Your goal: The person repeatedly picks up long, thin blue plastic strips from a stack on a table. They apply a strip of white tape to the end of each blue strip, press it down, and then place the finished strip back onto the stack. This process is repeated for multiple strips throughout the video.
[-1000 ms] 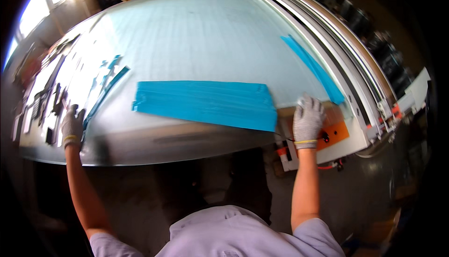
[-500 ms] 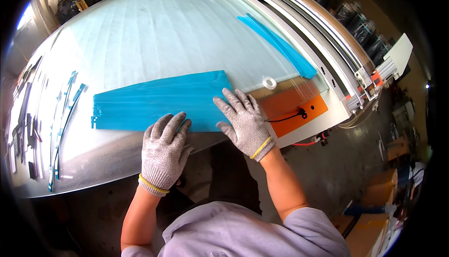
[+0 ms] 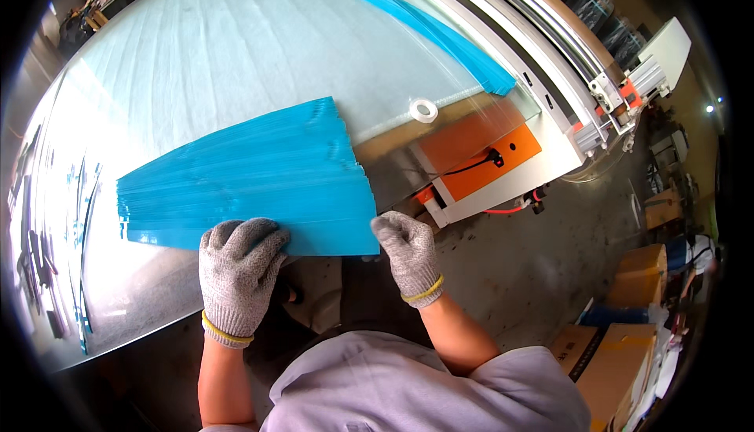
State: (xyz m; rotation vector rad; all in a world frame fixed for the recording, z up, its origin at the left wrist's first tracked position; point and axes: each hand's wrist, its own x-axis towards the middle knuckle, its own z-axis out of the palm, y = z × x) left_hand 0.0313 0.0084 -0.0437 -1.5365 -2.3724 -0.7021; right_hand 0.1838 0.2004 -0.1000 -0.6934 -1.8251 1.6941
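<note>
While we seem to be aligning the blue strips [image 3: 251, 177] left of centre, our left hand [image 3: 237, 279] covers their lower edge, our curled right hand [image 3: 410, 258] at their lower-right corner, both grips unclear; next likely calls for even pressure.

Bright blue strips [image 3: 251, 177], spread side by side, wider rightward, right end jagged, overhanging the table [image 3: 267, 47] edge
</note>
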